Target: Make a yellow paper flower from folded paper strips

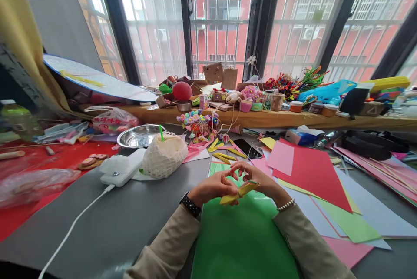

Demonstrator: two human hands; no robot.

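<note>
My left hand point(213, 185) pinches a folded yellow paper piece point(246, 188) above a green folder point(244, 235). Close beside it, my right hand point(257, 179) has its fingers curled, and a thin pale strand point(249, 154) rises from its fingertips. Whether that strand is wire or thread, I cannot tell. The two hands nearly meet, and the paper's right end lies just in front of the right palm. More yellow folded strips point(224, 157) and pink strips point(197, 152) lie beyond the hands.
At left are a foam-netted coconut point(165, 155) with a green straw, a white power bank point(125, 174) with a cable, and a steel plate point(138, 136). Coloured paper sheets point(306, 170) spread at right. A phone point(248, 148) and a beaded flower bunch point(200, 124) stand behind.
</note>
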